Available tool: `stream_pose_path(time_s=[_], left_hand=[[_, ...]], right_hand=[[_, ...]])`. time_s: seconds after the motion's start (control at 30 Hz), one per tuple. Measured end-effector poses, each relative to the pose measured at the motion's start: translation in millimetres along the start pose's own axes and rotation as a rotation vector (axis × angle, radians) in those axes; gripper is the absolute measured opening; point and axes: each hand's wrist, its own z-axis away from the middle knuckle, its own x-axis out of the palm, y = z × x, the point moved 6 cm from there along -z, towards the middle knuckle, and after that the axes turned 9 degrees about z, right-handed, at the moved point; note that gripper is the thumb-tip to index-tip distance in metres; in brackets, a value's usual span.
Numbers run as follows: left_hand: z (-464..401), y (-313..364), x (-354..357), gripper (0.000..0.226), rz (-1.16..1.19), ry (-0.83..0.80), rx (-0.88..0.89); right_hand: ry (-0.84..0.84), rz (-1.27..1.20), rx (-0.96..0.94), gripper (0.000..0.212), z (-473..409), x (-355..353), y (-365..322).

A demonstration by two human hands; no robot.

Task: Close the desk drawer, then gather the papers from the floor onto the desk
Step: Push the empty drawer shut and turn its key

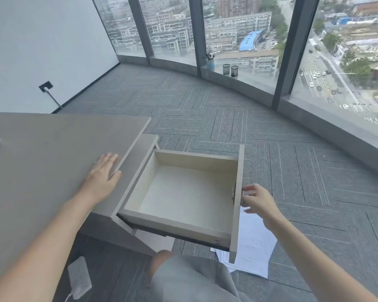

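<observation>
The desk drawer is pulled far out of the grey desk, and its pale wooden inside holds nothing. My left hand lies flat on the desk top by its right edge, fingers spread. My right hand is at the outer face of the drawer front, fingers curled near the handle; whether it grips is unclear. White printed papers lie on the carpet below the drawer front, partly hidden by it.
A white power strip lies on the floor under the desk. My knee in grey shorts is below the drawer. Two mesh pen cups stand on the window sill. Grey carpet stretches to the curved glass wall.
</observation>
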Motion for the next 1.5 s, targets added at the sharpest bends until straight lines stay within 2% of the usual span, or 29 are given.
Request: stream_pose_path(time_s=[0.13, 0.4, 0.6, 1.07, 1.5], left_hand=[[0, 1, 0, 0.056, -0.01, -0.009, 0.002], [-3, -5, 3, 0.057, -0.063, -0.024, -0.003], [-8, -7, 4, 0.059, -0.14, -0.048, -0.039], [-10, -12, 7, 0.06, -0.171, -0.064, -0.032], [-11, -14, 9, 0.062, -0.175, -0.05, -0.028]], right_hand=[[-0.082, -0.006, 0.055, 0.017, 2, -1, 9], [-0.173, 0.048, 0.025, 0.009, 4, -2, 4], [-0.253, 0.102, 0.065, 0.017, 2, 10, -5], [-0.52, 0.232, 0.048, 0.018, -3, 70, -37], [-0.582, 0.213, -0.001, 0.018, -22, 137, -61]])
